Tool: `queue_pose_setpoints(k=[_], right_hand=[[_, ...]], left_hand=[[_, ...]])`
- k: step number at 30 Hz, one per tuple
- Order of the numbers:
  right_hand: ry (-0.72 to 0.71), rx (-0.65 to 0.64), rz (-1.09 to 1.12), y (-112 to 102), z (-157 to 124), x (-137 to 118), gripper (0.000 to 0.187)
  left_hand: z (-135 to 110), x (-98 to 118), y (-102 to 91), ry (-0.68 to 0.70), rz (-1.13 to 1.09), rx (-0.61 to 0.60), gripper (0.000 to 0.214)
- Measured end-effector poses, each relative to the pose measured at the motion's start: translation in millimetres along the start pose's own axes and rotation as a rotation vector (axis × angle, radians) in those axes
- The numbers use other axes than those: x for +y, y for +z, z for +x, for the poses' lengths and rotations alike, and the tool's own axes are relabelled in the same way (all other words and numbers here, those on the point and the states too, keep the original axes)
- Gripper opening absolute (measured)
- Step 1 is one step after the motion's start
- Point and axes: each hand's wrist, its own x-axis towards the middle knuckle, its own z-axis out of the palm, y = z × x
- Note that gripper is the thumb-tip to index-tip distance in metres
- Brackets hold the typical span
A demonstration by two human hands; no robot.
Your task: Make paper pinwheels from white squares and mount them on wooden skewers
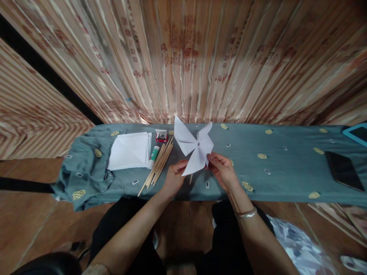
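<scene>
A white paper pinwheel (194,146) is held upright over a low bench covered in teal cloth (281,168). My left hand (174,178) is closed on its lower left blade and on the thin wooden stick (190,178) behind it. My right hand (222,170) pinches the lower right blade, fingers together. Both forearms reach in from below; a metal bangle sits on the right wrist.
To the left lie a stack of white paper squares (130,151), a glue stick (153,156), a bundle of wooden sticks (158,165) and a small red box of pins (161,135). A dark phone (343,170) and a teal-cased tablet (357,133) lie at right. A patterned curtain hangs behind.
</scene>
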Motion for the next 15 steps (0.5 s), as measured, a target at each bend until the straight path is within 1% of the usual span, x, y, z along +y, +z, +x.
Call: queue_pose_setpoints(k=[5, 8, 10, 13, 15], right_hand=[[0.055, -0.083, -0.026, 7.2, -6.8, 0.7, 0.037], [0.101, -0.156, -0.032, 10.0, -8.6, 3.4, 0.038], [0.114, -0.185, -0.021, 10.6, -8.5, 5.6, 0.038], [0.119, -0.206, 0.003, 10.6, -8.1, 8.4, 0.039], [0.129, -0.243, 0.012, 10.9, -8.8, 9.4, 0.039]], left_hand=[[5.0, -3.5, -3.4, 0.056, 0.022, 0.057, 0.018], [5.9, -0.3, -1.8, 0.048, 0.022, 0.099, 0.019], [5.5, 4.1, -1.1, 0.063, 0.032, 0.085, 0.019], [5.2, 9.5, -1.8, 0.087, 0.046, 0.016, 0.017], [5.7, 10.2, -2.8, 0.083, 0.029, 0.016, 0.017]])
